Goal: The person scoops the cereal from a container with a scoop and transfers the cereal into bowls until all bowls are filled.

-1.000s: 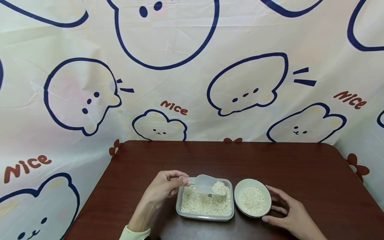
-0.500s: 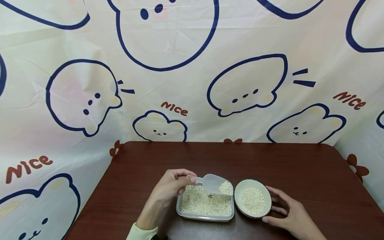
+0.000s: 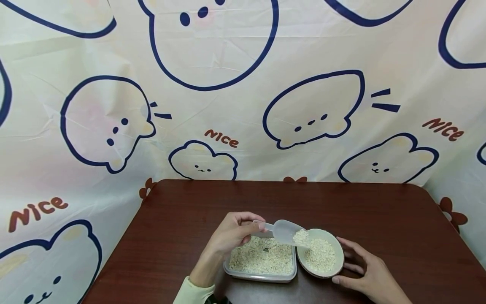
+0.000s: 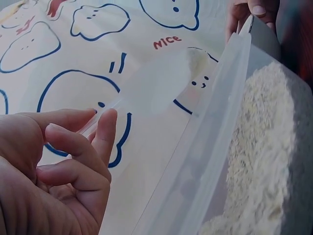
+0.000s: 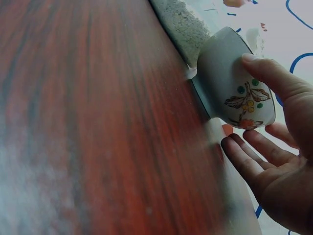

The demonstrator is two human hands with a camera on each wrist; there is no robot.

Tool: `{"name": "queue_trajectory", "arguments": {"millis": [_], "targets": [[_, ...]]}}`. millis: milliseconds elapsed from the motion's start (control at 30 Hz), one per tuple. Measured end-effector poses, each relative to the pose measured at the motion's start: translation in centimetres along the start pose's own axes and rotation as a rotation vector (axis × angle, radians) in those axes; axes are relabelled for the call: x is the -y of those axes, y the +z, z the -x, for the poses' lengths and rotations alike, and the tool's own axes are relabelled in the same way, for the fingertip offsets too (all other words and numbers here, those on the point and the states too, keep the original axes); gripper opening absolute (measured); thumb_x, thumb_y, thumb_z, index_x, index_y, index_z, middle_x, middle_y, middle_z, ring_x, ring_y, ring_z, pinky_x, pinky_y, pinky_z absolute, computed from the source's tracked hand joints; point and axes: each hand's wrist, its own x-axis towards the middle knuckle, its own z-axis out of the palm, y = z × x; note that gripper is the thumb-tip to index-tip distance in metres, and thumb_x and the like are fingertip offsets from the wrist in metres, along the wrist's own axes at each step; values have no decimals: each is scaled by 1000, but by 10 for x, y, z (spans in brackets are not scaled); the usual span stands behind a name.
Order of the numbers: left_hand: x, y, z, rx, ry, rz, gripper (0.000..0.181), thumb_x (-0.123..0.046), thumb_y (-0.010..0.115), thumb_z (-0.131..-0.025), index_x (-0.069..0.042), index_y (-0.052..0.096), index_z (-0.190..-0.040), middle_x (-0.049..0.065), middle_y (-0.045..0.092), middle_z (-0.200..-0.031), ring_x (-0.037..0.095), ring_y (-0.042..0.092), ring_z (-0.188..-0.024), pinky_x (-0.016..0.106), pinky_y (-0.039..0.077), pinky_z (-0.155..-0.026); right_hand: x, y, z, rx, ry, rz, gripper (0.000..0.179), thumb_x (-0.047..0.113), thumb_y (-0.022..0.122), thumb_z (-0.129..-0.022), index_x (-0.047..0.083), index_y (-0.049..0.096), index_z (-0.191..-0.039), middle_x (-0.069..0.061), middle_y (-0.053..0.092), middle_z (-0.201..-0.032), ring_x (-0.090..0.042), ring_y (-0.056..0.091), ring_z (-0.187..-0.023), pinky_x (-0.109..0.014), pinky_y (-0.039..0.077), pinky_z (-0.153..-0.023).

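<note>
My left hand (image 3: 233, 234) pinches the handle of a translucent plastic scoop (image 3: 285, 231) between thumb and fingers. The scoop's mouth overlaps the left rim of a small white bowl (image 3: 318, 233), with pale oats (image 3: 301, 237) at its lip. More oats (image 3: 320, 255) lie inside the bowl. My right hand (image 3: 362, 268) holds the bowl from its right side. In the right wrist view, the thumb is on the wall of the bowl (image 5: 217, 73) near its rim, and the fingers are at its base. Left of the bowl sits a clear rectangular container (image 3: 262, 278) filled with oats.
The container and bowl stand close together near the front of a dark brown wooden table (image 3: 212, 198). A small dark mark (image 3: 265, 249) shows among the container's oats. Behind the table hangs a white cloth (image 3: 247, 109) printed with blue cartoon outlines.
My left hand has carried the loaded scoop rightward from above the container to the bowl's left rim. The right hand and bowl stay nearly where they were.
</note>
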Motion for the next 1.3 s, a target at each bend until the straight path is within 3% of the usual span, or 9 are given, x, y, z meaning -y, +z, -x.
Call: {"name": "queue_trajectory", "arguments": {"millis": [200, 367, 600, 900, 1033, 1167, 1300], "targets": [[-1, 11, -5, 20, 7, 9, 24, -9, 79, -93, 6, 76, -113, 1, 80, -84, 6, 40, -49, 18, 27, -47, -1, 0, 0, -1, -6, 1, 95, 20, 98, -77, 16, 49, -158, 14, 54, -149, 10, 63, -116, -24, 63, -88], [-3, 18, -7, 25, 7, -3, 24, -9, 80, -92, 4, 77, -112, 10, 82, -89, 6, 41, -48, 19, 28, -46, 0, 1, 1, -7, 14, 8, 97, 25, 100, -74, 18, 50, -157, 28, 53, -142, 11, 63, -115, -24, 63, -88], [-4, 29, -11, 31, 10, -3, 23, -10, 80, -92, 3, 78, -111, 3, 81, -86, 7, 41, -50, 19, 32, -49, 0, 1, 3, -5, -5, 7, 96, 25, 99, -75, 17, 50, -157, 35, 52, -139, 11, 64, -115, -25, 64, -88], [-3, 38, -13, 34, 32, -7, 22, -8, 79, -93, 4, 78, -111, 6, 82, -86, 6, 41, -52, 19, 33, -50, -2, 0, 1, -15, -68, 16, 94, 19, 98, -76, 14, 50, -157, 23, 55, -145, 10, 64, -116, -25, 64, -87], [-5, 41, -14, 43, 60, -24, 22, -8, 79, -94, 5, 77, -111, 13, 82, -88, 7, 41, -54, 19, 34, -51, -1, 0, 0, -3, -38, 7, 95, 19, 98, -77, 14, 49, -158, 7, 55, -154, 12, 63, -117, -25, 64, -87], [-7, 43, -10, 25, 93, -85, 19, -9, 81, -94, 1, 79, -109, 15, 80, -87, 7, 43, -56, 19, 33, -50, -2, 0, -1, 0, -27, -9, 95, 18, 97, -77, 13, 49, -159, 3, 56, -154, 11, 63, -116, -25, 64, -88], [-10, 47, -5, -4, 111, -157, 13, -11, 83, -93, -5, 82, -104, 10, 78, -86, 7, 50, -61, 19, 36, -51, -5, 0, 0, -4, -70, -14, 94, 15, 97, -77, 11, 50, -158, 31, 54, -142, 9, 65, -116, -26, 64, -87]]}}
